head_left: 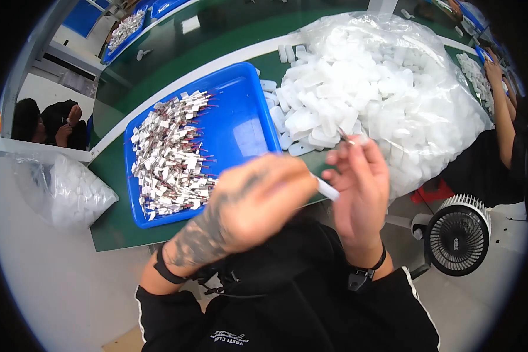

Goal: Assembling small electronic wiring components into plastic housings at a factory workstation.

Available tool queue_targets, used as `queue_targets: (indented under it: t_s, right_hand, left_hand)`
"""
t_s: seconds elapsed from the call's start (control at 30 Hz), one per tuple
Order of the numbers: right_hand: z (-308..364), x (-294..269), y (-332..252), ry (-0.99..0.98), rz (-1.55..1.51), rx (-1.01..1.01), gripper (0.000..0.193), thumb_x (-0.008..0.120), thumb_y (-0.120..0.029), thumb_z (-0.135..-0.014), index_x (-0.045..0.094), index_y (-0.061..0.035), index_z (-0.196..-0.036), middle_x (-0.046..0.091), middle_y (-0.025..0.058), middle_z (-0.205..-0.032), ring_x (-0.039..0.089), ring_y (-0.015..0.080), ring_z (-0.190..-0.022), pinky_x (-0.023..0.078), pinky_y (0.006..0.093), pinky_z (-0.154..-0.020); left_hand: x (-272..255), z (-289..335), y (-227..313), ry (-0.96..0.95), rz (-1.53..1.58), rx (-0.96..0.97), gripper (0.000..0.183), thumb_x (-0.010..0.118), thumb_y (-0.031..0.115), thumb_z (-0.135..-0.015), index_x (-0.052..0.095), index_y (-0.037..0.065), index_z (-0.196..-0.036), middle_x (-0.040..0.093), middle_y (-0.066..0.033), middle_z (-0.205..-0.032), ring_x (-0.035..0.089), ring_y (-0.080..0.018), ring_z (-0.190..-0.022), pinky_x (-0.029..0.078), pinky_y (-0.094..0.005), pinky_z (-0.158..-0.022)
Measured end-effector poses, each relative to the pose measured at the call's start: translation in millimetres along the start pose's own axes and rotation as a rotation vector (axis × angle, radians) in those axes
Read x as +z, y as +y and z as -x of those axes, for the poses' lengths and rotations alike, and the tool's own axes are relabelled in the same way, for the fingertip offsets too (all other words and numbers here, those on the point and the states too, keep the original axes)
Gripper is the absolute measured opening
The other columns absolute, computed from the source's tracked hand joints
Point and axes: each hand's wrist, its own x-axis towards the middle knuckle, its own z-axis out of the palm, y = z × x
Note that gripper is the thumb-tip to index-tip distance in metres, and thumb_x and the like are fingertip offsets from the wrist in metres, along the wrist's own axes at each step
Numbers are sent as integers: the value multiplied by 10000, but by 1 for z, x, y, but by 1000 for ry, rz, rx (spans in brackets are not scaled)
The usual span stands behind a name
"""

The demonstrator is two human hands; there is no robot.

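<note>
My left hand [267, 196] is closed, its back to the view and its fingers partly hidden. From it a white plastic piece [327, 189] sticks out toward my right palm. My right hand [361, 182] is raised with thumb and forefinger pinched on a small metallic part [346, 138], too small and blurred to name. Left of my hands is a blue tray [240, 126] holding a heap of small white-tagged parts [170, 158] with thin dark-red wires. Beyond my right hand, translucent white plastic covers [317, 111] spill from a clear bag [446, 111].
Under the tray lies a green work table [117, 232] with a pale raised edge [199, 75]. A small black fan [457, 237] stands at the right. A bag of white pieces [79, 190] sits at the left. Other people work at far left and far right [498, 88].
</note>
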Motion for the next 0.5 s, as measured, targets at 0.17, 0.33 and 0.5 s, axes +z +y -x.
queue_targets:
  t_s: [0.17,0.33,0.5]
  right_hand:
    - [10,24,18,-74,-147,160,136,543,-130,-968,549,-23,-1050,562,50,-883,559,104,-719,454,216,-590]
    - [12,38,33,-79,-107,-2,143,521,-155,-984,526,-26,-1047,524,39,-871,498,81,-649,409,210,-526]
    - [24,60,57,-140,237,-250,140,518,-125,-979,505,-7,-1053,487,20,-668,452,55,-578,375,191,-513]
  left_hand:
    - [25,22,16,245,40,-120,250,720,-69,-704,685,13,-938,652,-114,-941,639,-233,-723,533,-299,-629]
    - [20,45,26,278,372,-382,390,746,-57,-726,622,-29,-1095,584,-171,-1129,619,-183,-867,537,-273,-715]
    - [4,70,23,323,725,-628,472,747,-48,-744,569,-54,-1182,525,-166,-1184,616,-187,-967,562,-300,-825]
